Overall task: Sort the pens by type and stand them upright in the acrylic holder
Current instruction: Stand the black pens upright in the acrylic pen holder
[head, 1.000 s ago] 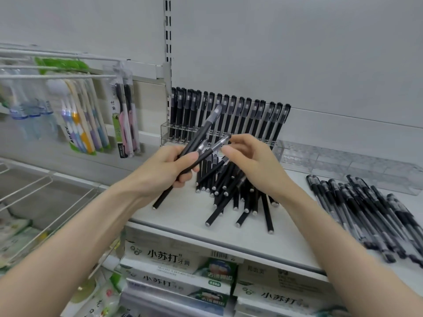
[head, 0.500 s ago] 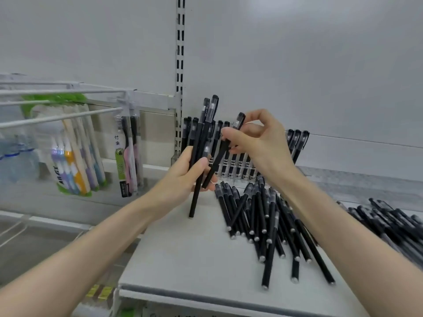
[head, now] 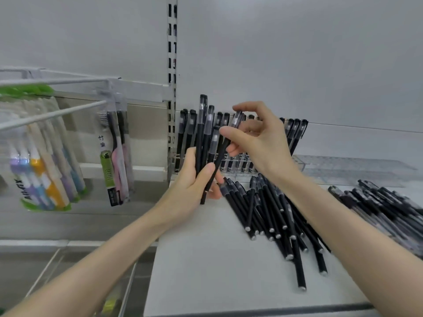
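My left hand (head: 191,186) grips a small upright bunch of black pens (head: 202,138) in front of the clear acrylic holder (head: 297,162). My right hand (head: 258,140) pinches the cap end of one tilted black pen (head: 226,145) whose lower end rests in the left hand's bunch. A row of black pens (head: 296,131) stands in the holder's left part, partly hidden behind my hands. A loose pile of black pens (head: 272,216) lies on the white shelf (head: 206,266). A second pile of clip-cap pens (head: 384,209) lies at the right.
Packaged toothbrushes (head: 114,152) and more packs (head: 39,170) hang on white hooks at the left. A slotted shelf upright (head: 172,88) runs up the back wall. The holder's right part (head: 357,165) has no pens. A wire basket (head: 68,271) sits lower left.
The view has risen and closed in on the shelf. My left hand has raised its pens to upright, and my right hand has lifted one pen out of the bunch by its cap.
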`<control>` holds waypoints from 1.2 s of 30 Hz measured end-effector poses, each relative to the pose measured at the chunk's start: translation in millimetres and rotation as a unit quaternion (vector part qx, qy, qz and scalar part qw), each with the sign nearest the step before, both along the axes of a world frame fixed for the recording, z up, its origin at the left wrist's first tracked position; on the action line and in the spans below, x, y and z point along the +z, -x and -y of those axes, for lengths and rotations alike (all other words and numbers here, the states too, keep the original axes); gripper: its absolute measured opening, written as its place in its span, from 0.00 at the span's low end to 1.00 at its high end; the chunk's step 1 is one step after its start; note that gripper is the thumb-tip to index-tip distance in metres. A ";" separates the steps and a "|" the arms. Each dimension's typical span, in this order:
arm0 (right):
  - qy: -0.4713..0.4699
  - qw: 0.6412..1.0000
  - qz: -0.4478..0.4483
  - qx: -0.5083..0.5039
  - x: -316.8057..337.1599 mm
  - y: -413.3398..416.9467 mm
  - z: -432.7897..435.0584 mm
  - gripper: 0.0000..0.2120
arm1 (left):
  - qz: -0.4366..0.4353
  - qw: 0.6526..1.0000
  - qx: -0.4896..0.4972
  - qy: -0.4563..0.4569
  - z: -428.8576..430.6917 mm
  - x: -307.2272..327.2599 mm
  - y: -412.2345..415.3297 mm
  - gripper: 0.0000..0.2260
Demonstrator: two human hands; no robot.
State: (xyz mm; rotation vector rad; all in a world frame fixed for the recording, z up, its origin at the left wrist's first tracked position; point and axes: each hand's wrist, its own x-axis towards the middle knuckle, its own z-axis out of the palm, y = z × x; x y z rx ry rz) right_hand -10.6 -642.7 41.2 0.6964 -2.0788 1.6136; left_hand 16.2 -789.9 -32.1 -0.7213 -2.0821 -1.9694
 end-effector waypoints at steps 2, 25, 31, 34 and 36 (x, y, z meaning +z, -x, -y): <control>-0.016 0.999 0.020 0.026 -0.9 2.6 -1.0 0.18 | 0.003 1.000 0.007 0.010 0.8 -1.3 0.1 0.04; -0.101 0.985 -0.110 -0.090 2.9 54.7 6.4 0.13 | 0.110 0.988 0.084 -0.066 5.7 -2.3 4.2 0.12; -0.199 0.973 -0.069 -0.093 -6.6 59.0 7.9 0.11 | 0.149 0.981 0.080 -0.097 8.8 -5.1 7.3 0.10; -0.208 0.969 -0.074 -0.114 -4.6 57.0 6.9 0.10 | 0.164 0.977 0.065 -0.120 10.5 -4.8 6.6 0.10; -0.203 0.965 -0.090 -0.137 -1.0 49.7 4.9 0.09 | 0.159 0.979 0.056 -0.118 11.2 -4.4 5.0 0.10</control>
